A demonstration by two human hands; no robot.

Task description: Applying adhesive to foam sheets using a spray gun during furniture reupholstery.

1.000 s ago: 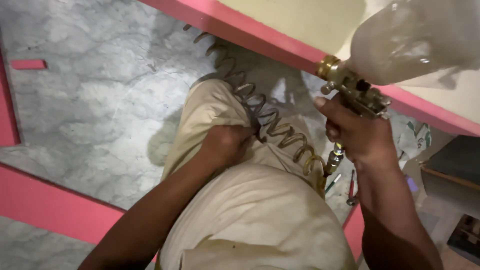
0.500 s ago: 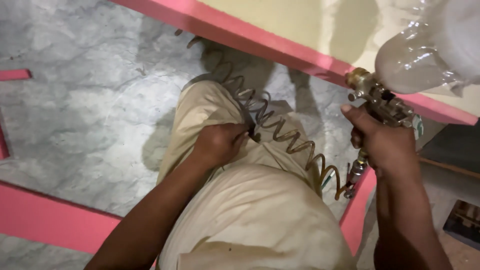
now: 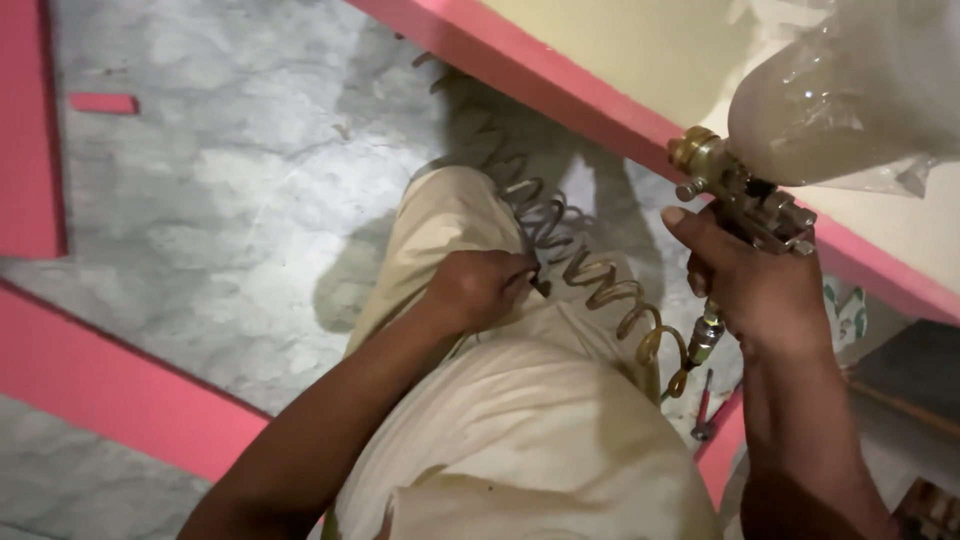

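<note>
My right hand (image 3: 752,288) grips the handle of a brass-coloured spray gun (image 3: 735,190) held upright at the right. A cloudy plastic cup (image 3: 850,95) sits on top of the gun. A coiled air hose (image 3: 575,255) runs from the gun's base down across my thigh and away over the floor. My left hand (image 3: 478,288) rests on my beige trousers (image 3: 520,420) and is closed around the coiled hose at thigh level.
A pink-edged cream panel (image 3: 640,70) runs diagonally across the top right. Pink boards lie on the marble floor (image 3: 200,200) at the left (image 3: 30,130) and lower left (image 3: 120,395). A small red-handled tool (image 3: 703,412) lies by my leg.
My right hand has carried the spray gun a little further right and up along the panel edge. The left hand stays on the hose at my thigh. The view has shifted.
</note>
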